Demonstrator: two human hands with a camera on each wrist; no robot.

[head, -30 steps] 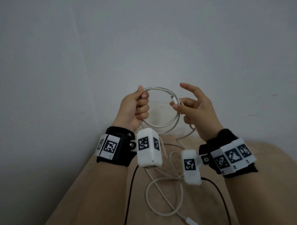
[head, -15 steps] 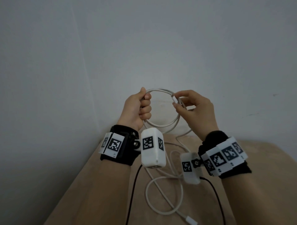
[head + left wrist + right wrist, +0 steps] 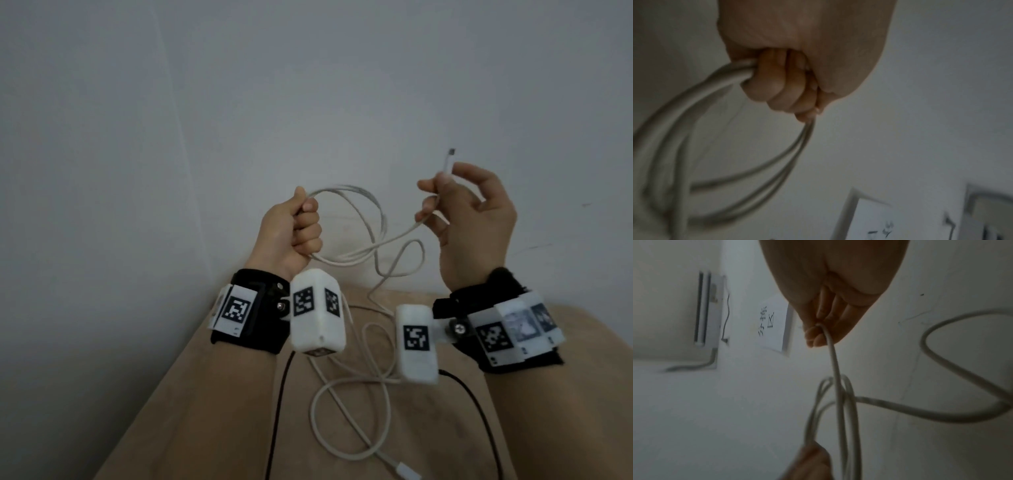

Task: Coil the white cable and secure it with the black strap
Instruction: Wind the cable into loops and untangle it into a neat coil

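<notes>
My left hand is a fist round a few loops of the white cable, held up in front of the wall; the left wrist view shows the same cable running under the curled fingers. My right hand pinches the cable just below its small end plug, which points up. In the right wrist view the cable drops from that pinch. Slack hangs between both hands and trails down to more cable lying on the beige surface. No black strap is in view.
A beige padded surface lies below my forearms, against a plain grey-white wall. A second white plug lies at the bottom edge. Thin black camera leads hang from both wrist units.
My right hand has drawn the plug end out of the loops and moved it up and to the right. The left hand's loops have loosened and spread; the left hand barely moved.
</notes>
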